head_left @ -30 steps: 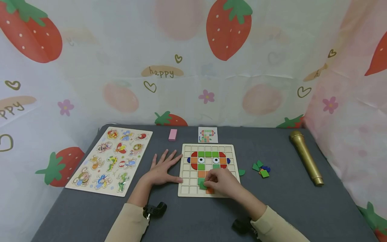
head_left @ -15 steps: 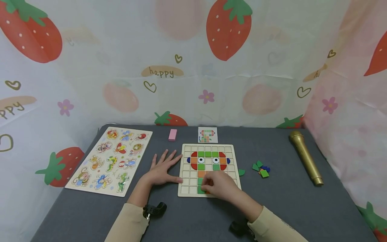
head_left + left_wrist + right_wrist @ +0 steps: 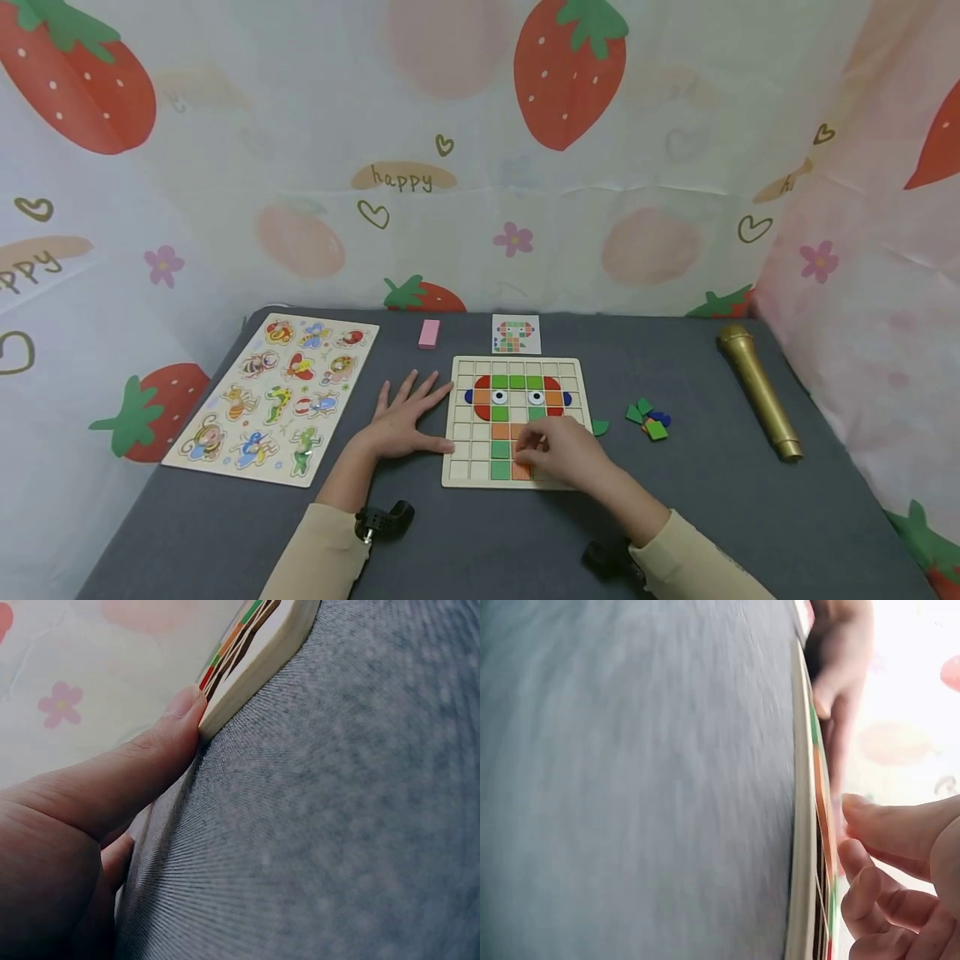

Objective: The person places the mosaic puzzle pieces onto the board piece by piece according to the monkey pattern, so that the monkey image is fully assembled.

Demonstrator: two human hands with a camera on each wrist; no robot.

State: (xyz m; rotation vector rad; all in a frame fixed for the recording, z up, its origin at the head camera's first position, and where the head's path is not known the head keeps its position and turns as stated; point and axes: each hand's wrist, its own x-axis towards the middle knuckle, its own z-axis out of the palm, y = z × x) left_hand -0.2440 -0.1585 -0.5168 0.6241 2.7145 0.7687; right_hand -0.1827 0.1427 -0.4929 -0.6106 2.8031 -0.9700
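Head view: left hand (image 3: 401, 431) touches board (image 3: 462, 472), right hand (image 3: 557, 450) over tiles (image 3: 519, 472).

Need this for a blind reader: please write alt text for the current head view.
Right hand over a grid board partly filled with colored tiles; left hand touching its left edge. Beyond the board lies a card; a picture board is at left, loose pieces and a gold microphone at right.

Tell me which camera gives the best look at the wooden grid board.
The head view: it shows the wooden grid board from above, grid and coloured tiles visible, though the right hand hides part. The left wrist view shows only a slanted corner by the left hand; the right wrist view, a thin side-on strip.
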